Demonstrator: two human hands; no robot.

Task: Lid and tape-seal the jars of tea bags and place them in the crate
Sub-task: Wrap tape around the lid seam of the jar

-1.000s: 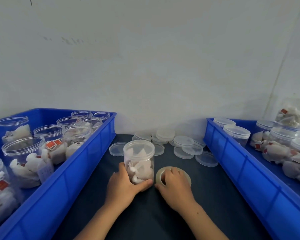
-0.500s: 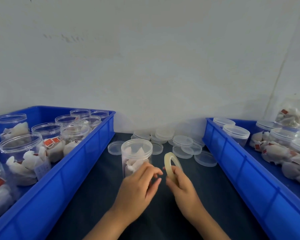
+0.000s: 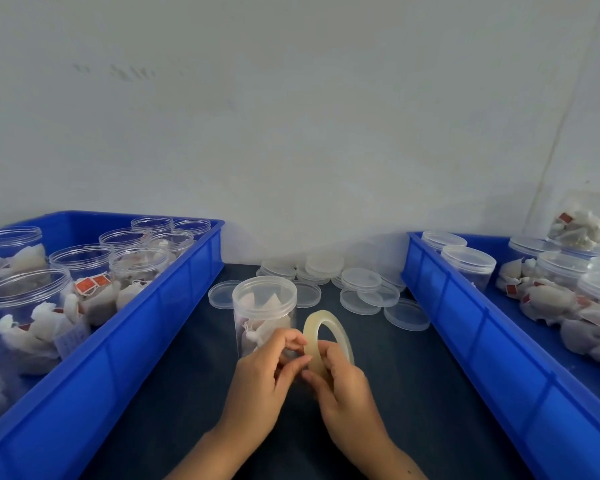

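Right now your right hand has its fingers curled around the lower edge of the tape roll, holding it upright on edge above the dark mat. Your left hand is half closed, thumb and forefinger pinched together at the roll's near rim, at about nine o'clock on the ring; whether a tape end sits between them is too small to tell. The lidded jar of tea bags stands upright on the mat just behind your left fingers, which cover its lower front; the roll is just beside it at three o'clock. Loose lids lie scattered at twelve to two o'clock from the jar, near the wall. The left crate, at nine o'clock, holds open jars with tea bags. The right crate, at three o'clock, holds lidded jars, some upright and some lying on their sides, and a clear bag of tea bags stands at its far corner.
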